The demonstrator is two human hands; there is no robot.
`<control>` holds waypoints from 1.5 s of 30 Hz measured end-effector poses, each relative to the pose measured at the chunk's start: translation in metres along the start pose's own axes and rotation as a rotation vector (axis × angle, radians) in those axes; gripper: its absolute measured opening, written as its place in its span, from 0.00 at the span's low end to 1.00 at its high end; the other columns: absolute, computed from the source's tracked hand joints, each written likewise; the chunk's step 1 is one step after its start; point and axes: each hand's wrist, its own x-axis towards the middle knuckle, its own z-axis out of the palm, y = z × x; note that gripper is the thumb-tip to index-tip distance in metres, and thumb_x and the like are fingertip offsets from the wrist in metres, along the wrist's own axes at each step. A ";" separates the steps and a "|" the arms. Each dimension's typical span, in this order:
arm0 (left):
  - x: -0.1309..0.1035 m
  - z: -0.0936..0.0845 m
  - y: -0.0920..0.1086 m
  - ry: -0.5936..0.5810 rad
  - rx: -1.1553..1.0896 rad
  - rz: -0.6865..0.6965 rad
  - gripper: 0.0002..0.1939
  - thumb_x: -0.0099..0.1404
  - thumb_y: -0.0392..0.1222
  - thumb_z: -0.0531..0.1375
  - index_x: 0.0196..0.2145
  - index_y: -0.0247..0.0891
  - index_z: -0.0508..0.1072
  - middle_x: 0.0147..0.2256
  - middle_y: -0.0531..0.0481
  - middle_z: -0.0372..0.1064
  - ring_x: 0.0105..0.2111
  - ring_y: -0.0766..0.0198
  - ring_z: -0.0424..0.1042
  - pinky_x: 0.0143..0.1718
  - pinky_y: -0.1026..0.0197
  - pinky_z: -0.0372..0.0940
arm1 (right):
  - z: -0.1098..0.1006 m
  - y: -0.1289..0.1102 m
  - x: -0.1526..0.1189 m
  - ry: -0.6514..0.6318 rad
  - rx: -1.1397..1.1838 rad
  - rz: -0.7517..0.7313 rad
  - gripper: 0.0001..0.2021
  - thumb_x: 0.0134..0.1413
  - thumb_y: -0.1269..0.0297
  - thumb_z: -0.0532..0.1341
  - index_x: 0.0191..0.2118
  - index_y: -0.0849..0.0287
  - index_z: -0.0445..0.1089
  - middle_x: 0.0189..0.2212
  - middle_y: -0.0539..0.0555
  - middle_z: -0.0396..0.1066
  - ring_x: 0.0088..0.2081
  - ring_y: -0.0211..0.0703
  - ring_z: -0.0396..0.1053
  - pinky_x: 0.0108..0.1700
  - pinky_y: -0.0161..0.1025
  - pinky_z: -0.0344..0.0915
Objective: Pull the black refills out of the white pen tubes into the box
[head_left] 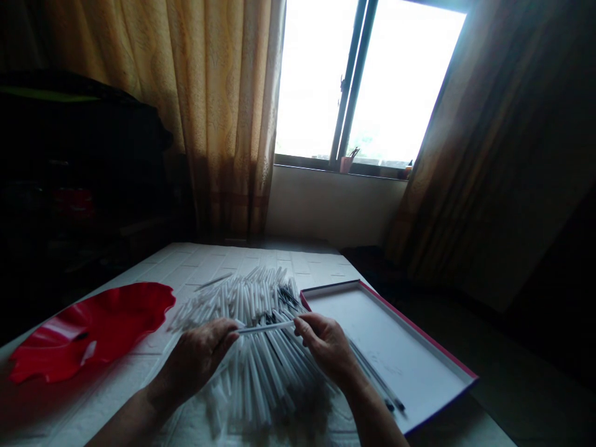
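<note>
Between my two hands, just above the spread of tubes on the table, is one slim, pale tube, held nearly level. My left hand pinches one end between thumb and fingers, and my right hand pinches the other, leaving the middle bare. I judge it very light, fairly stiff and smooth enough to roll or slip in a loose grip; it looks like thin plastic that might crack if bent hard. The ends seem the best hold, with a soft pinch.

Beneath and beyond it lies a broad heap of similar pale tubes, the nearer ones fanned toward me, with slim dark pieces among them on the right.

To the right sits a shallow tray with a red rim and a whitish floor. Two slim rods with dark ends lie along its near left side, seemingly inside. On the left is a red wavy-edged dish; with its shine and shadow, I can't tell whether it holds anything. Farther off, a pinkish cup on the windowsill holds thin sticks.
</note>
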 end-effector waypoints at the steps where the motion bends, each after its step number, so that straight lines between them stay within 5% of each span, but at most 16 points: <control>1: 0.000 0.000 0.000 0.000 0.003 0.001 0.17 0.76 0.51 0.48 0.39 0.43 0.73 0.31 0.53 0.77 0.29 0.62 0.79 0.29 0.66 0.70 | 0.001 0.000 0.000 -0.009 0.026 0.006 0.15 0.52 0.52 0.63 0.28 0.58 0.79 0.21 0.53 0.75 0.22 0.42 0.69 0.24 0.35 0.65; 7: 0.001 -0.002 -0.006 0.061 0.055 -0.008 0.18 0.77 0.53 0.47 0.39 0.43 0.73 0.32 0.52 0.78 0.29 0.61 0.80 0.30 0.65 0.72 | -0.002 0.006 0.005 0.168 0.197 0.070 0.18 0.49 0.47 0.65 0.29 0.59 0.75 0.19 0.52 0.74 0.18 0.39 0.66 0.21 0.35 0.63; 16: 0.006 -0.008 -0.011 0.208 0.147 -0.103 0.23 0.75 0.61 0.47 0.41 0.42 0.71 0.34 0.47 0.80 0.31 0.57 0.82 0.30 0.62 0.74 | -0.021 -0.002 0.008 0.544 0.299 0.102 0.19 0.54 0.45 0.59 0.38 0.59 0.68 0.32 0.60 0.80 0.26 0.44 0.74 0.24 0.37 0.67; 23: 0.007 -0.008 -0.010 0.232 0.133 -0.170 0.24 0.73 0.63 0.47 0.41 0.42 0.70 0.32 0.49 0.80 0.26 0.60 0.81 0.27 0.64 0.73 | -0.008 0.006 0.007 0.383 0.068 0.091 0.15 0.49 0.50 0.59 0.33 0.56 0.73 0.28 0.57 0.81 0.27 0.50 0.77 0.30 0.42 0.70; 33: 0.004 -0.003 -0.009 0.209 0.057 -0.145 0.22 0.73 0.61 0.50 0.40 0.42 0.71 0.32 0.51 0.79 0.27 0.61 0.81 0.27 0.65 0.73 | -0.010 -0.002 0.003 0.256 -0.270 0.109 0.11 0.44 0.57 0.58 0.24 0.53 0.76 0.20 0.53 0.75 0.27 0.51 0.72 0.32 0.42 0.57; 39: 0.002 0.002 -0.003 0.168 -0.033 -0.076 0.16 0.74 0.56 0.52 0.41 0.43 0.71 0.33 0.53 0.79 0.26 0.64 0.79 0.29 0.66 0.73 | -0.007 -0.003 0.001 0.187 -0.127 0.086 0.16 0.50 0.48 0.60 0.26 0.55 0.75 0.20 0.54 0.72 0.27 0.48 0.70 0.32 0.40 0.59; 45: 0.002 0.003 0.013 0.108 -0.106 -0.037 0.10 0.75 0.49 0.52 0.44 0.43 0.68 0.31 0.55 0.78 0.26 0.66 0.80 0.27 0.69 0.72 | 0.012 -0.011 -0.003 -0.084 0.256 0.145 0.29 0.45 0.37 0.64 0.37 0.61 0.76 0.19 0.51 0.72 0.17 0.37 0.63 0.21 0.34 0.59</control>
